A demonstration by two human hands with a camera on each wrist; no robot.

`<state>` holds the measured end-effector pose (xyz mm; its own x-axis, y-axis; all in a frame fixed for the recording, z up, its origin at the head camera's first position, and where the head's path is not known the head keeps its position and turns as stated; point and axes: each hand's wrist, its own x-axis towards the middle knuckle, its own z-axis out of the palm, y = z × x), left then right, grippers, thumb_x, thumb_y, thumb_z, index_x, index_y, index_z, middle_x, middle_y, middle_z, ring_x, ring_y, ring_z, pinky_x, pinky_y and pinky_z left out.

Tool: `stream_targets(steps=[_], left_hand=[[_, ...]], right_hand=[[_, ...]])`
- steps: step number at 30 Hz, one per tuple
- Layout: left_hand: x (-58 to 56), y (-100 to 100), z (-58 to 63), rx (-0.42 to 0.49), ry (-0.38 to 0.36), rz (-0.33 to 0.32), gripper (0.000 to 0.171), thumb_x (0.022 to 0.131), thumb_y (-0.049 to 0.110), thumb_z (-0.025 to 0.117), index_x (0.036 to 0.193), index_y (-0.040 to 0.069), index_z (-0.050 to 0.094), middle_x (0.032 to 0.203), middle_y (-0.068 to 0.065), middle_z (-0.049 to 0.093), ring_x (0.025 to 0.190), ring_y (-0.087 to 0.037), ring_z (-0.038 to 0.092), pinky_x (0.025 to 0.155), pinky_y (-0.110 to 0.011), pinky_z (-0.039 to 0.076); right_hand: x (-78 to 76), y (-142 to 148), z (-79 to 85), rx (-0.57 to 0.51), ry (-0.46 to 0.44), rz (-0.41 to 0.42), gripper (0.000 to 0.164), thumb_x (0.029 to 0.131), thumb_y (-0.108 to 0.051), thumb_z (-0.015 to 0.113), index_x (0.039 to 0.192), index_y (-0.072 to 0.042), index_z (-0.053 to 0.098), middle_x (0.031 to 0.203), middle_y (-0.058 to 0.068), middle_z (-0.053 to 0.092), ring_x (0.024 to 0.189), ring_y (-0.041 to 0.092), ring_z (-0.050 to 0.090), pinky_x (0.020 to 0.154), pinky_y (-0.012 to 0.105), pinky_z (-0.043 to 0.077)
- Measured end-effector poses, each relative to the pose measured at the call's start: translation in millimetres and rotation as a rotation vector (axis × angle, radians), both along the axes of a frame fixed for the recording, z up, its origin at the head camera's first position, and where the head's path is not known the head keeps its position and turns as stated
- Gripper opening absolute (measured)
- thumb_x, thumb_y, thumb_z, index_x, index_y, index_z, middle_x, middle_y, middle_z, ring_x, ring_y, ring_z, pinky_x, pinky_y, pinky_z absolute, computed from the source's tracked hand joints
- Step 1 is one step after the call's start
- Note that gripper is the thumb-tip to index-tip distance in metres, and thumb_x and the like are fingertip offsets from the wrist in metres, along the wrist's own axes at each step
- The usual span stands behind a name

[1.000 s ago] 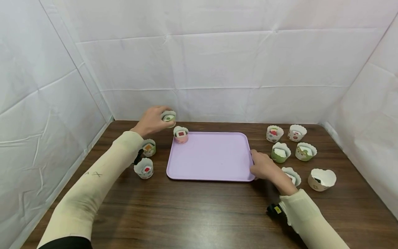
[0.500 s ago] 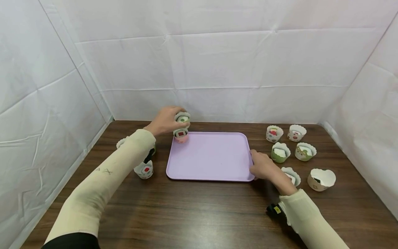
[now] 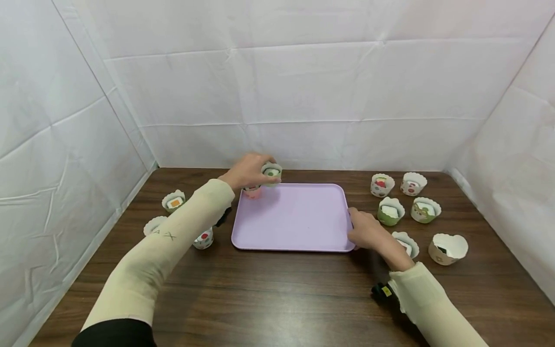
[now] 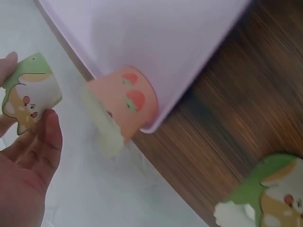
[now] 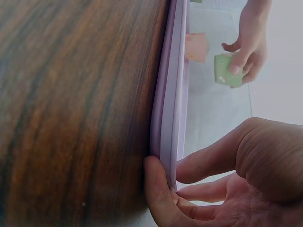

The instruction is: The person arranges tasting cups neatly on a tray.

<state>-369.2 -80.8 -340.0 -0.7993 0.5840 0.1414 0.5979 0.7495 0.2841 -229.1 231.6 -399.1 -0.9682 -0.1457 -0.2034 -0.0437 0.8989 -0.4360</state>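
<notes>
Pinching green cup (image 3: 272, 174), apparently upright, and lilac tray (image 3: 299, 221) — hands (image 3: 250, 169) (image 3: 368, 231) well apart.

Left arm (image 3: 173, 246) outstretched, left grip (image 3: 248, 171) curled; right arm (image 3: 433, 306) angled, right grip (image 3: 370, 233) pinching.

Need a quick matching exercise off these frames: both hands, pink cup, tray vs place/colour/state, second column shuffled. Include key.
1. left hand
2. right hand
3. pink cup
4. tray

A. pinching the tray's right edge
B. lilac
C. holding a green cup in the air
D. in the tray's far left corner

Pairs: 1-C, 2-A, 3-D, 4-B
</notes>
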Motion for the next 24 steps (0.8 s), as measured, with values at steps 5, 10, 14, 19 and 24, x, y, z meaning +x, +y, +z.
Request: stream_targets(steps=[5,10,14,19,24], left_hand=[[1.0,10,-1.4,-0.011,-0.051,-0.012,0.049,0.082,0.044,0.072,0.120,0.016,0.060,0.106,-0.004,0.066,0.089,-0.020,0.057,0.078,-0.034,0.049],[2.6,17,-3.5,-0.076,-0.073,-0.005,0.051,0.082,0.044,0.072,0.123,0.016,0.059,0.114,-0.004,0.065,0.098,-0.022,0.056,0.085,-0.037,0.049],[0.1,21,-8.2,-0.129,-0.080,0.010,0.052,0.082,0.045,0.071,0.124,0.017,0.058,0.116,-0.003,0.064,0.101,-0.022,0.057,0.087,-0.038,0.050],[-2.2,24,-13.5,-0.150,-0.111,0.020,0.050,0.081,0.041,0.072,0.122,0.017,0.058,0.110,-0.003,0.063,0.095,-0.023,0.055,0.082,-0.037,0.049],[-2.5,28,-17.3,-0.165,-0.116,0.021,0.051,0.079,0.040,0.076,0.120,0.016,0.059,0.109,-0.003,0.064,0.096,-0.021,0.056,0.086,-0.037,0.049]], right_hand=[[-0.4,-1,-1.7,-0.006,-0.005,-0.003,0.067,0.079,0.003,0.050,0.141,0.013,0.028,0.131,0.035,0.048,0.085,0.028,0.062,0.049,0.025,0.054],[-1.2,-1,-1.9,-0.016,-0.019,-0.011,0.067,0.079,0.003,0.050,0.142,0.012,0.027,0.132,0.035,0.047,0.080,0.024,0.062,0.047,0.024,0.054],[-1.0,-2,-1.0,-0.020,-0.020,-0.015,0.068,0.080,0.003,0.050,0.142,0.012,0.027,0.132,0.035,0.047,0.078,0.024,0.062,0.047,0.024,0.054],[0.1,-3,-1.1,-0.021,-0.022,-0.010,0.068,0.080,0.003,0.050,0.143,0.012,0.026,0.133,0.034,0.047,0.083,0.026,0.062,0.048,0.024,0.054],[-0.1,-2,-0.4,-0.013,-0.013,-0.009,0.067,0.079,0.003,0.051,0.142,0.012,0.028,0.132,0.035,0.047,0.084,0.028,0.062,0.048,0.024,0.054]])
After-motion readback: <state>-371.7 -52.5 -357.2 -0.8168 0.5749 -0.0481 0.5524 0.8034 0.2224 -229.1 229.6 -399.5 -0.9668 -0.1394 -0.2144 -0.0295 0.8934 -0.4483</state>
